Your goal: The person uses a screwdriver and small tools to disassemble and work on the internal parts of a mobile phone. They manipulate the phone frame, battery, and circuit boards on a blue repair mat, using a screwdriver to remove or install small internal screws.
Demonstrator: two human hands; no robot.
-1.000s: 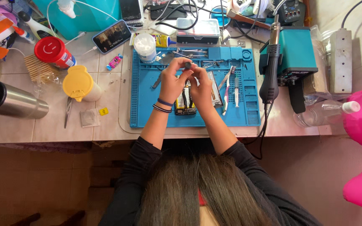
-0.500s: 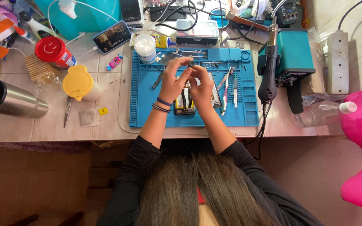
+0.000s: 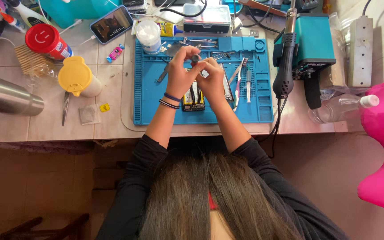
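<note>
Closest to you there's just your hair and dark sleeves, with both forearms reaching over the edge of the counter [image 3: 45, 129] onto the blue work mat [image 3: 263, 111].

Right past your wrists sits the opened phone [image 3: 193, 100], lying flat on the mat with its back off and the dark insides showing. It's directly under your hands, so the lower end is all I can really see. Going by that, I'd say the opening-up part is done and you're somewhere in the middle of the inside work. Nothing looks closed up yet.

Your left hand [image 3: 179, 75] and right hand [image 3: 212, 79] are pressed together just above the phone, fingers curled in. Both seem pinched around a small dark-tipped tool or part [image 3: 195, 58] between the fingertips, but it's too small to say what it is, or which hand really has the grip on it.

Just beside your right hand, tweezers and a syringe-like tube [image 3: 248, 80] lie loose on the mat, so the tools aren't put away.

Further out: a yellow-lidded cup [image 3: 77, 79] and a steel flask [image 3: 10, 98] to the left, and a teal hot-air station [image 3: 310, 42] to the right. At the back there's a second phone [image 3: 111, 24] with its screen lit and a clear parts box [image 3: 206, 18].
</note>
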